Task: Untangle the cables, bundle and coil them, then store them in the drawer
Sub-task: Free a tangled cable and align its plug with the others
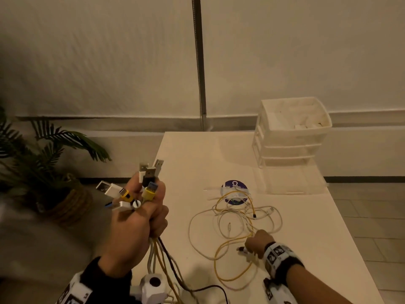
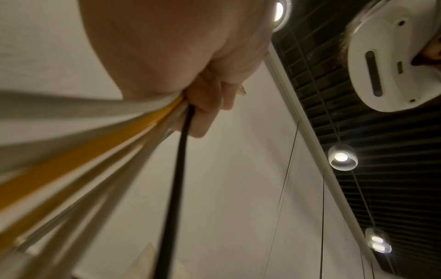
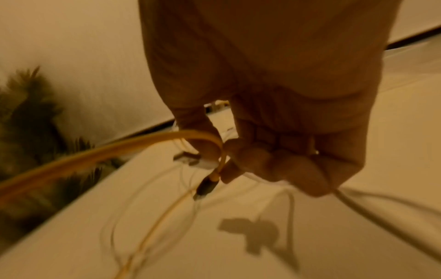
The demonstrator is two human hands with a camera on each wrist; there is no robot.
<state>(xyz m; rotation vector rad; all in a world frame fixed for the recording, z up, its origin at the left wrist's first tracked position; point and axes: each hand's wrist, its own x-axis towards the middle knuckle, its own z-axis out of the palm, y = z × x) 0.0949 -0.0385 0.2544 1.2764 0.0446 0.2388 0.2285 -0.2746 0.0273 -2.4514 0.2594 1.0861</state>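
Observation:
My left hand (image 1: 140,218) is raised beyond the table's left edge and grips a bundle of cables (image 1: 157,253), white, yellow and black; their USB plugs (image 1: 149,172) fan out above the fist. The left wrist view shows the same cables (image 2: 148,122) running out under the curled fingers (image 2: 210,105). A loose tangle of white and yellow cables (image 1: 236,218) lies on the table (image 1: 306,227). My right hand (image 1: 256,242) hangs low over the tangle's near side, pinching a yellow cable (image 3: 119,149) near its dark plug (image 3: 205,186) together with white cable ends (image 3: 358,205).
A white plastic drawer unit (image 1: 291,132) stands at the table's far right, its bottom drawer (image 1: 293,181) pulled out. A round purple sticker (image 1: 235,189) lies under the tangle. A potted plant (image 1: 43,167) stands on the floor at the left.

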